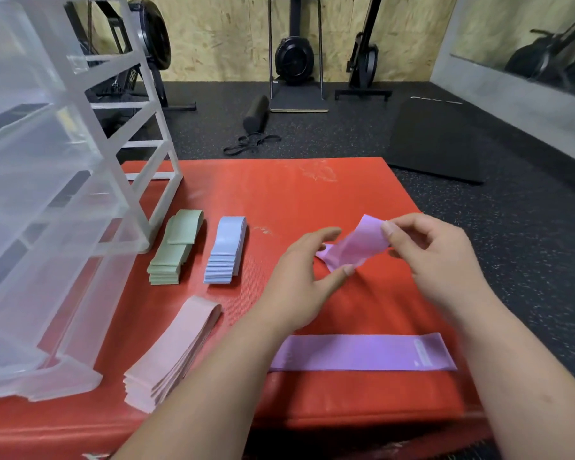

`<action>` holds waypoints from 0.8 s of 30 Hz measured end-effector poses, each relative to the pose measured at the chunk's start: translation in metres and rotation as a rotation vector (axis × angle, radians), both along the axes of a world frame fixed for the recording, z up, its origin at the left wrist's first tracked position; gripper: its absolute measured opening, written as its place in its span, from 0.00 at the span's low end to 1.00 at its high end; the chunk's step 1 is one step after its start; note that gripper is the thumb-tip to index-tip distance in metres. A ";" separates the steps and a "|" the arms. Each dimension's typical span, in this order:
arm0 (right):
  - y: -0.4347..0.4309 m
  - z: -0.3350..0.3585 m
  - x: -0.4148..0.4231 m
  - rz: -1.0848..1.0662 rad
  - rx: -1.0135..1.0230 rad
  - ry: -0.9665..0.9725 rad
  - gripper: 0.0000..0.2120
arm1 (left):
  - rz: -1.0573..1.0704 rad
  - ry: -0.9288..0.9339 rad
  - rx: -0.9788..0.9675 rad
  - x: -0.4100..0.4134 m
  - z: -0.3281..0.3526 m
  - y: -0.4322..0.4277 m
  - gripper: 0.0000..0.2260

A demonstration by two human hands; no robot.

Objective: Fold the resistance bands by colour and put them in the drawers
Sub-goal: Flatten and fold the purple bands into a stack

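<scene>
Head view: both hands, left hand (pixel 297 277) and right hand (pixel 435 254), pinch a purple band (pixel 362 247) just above the red mat (pixel 312 194). Folded green stack (pixel 171 254), blue stack (pixel 226 250) and pink stack (pixel 176 350) lie beside the clear drawers (pixel 47 200).

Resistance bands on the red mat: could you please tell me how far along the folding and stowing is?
Done: green stack, blue stack and pink stack lie folded on the red mat. In hand: left hand and right hand pinch a purple band, mid-fold. Left: the flat purple band near the front needs folding, and every stack sits outside the drawer unit.
</scene>
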State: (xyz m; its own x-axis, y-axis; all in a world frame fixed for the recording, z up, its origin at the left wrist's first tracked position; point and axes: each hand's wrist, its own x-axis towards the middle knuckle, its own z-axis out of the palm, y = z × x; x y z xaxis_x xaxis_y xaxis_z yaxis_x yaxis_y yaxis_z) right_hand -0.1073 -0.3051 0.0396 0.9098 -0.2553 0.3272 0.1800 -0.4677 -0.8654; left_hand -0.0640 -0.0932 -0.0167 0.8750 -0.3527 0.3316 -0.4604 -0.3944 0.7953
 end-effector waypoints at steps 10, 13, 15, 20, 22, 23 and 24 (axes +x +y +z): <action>0.000 0.007 -0.007 0.010 0.495 -0.117 0.10 | -0.081 0.088 0.215 0.004 -0.008 -0.010 0.09; -0.021 0.002 -0.004 -0.050 0.520 -0.102 0.12 | -0.063 0.024 0.389 0.008 -0.010 0.001 0.11; -0.036 -0.002 -0.002 -0.070 0.526 -0.087 0.12 | -0.040 -0.006 0.446 0.011 -0.010 0.006 0.06; -0.064 -0.019 0.004 -0.062 0.458 -0.012 0.10 | 0.080 -0.062 0.360 0.020 -0.008 0.019 0.10; -0.076 -0.027 0.005 -0.018 0.431 0.034 0.09 | 0.111 -0.043 0.336 0.021 -0.008 0.023 0.13; -0.081 -0.030 0.005 -0.005 0.417 0.060 0.09 | 0.131 -0.025 0.334 0.022 -0.009 0.025 0.13; -0.085 -0.033 0.005 -0.009 0.407 0.086 0.08 | 0.151 -0.004 0.335 0.022 -0.010 0.026 0.11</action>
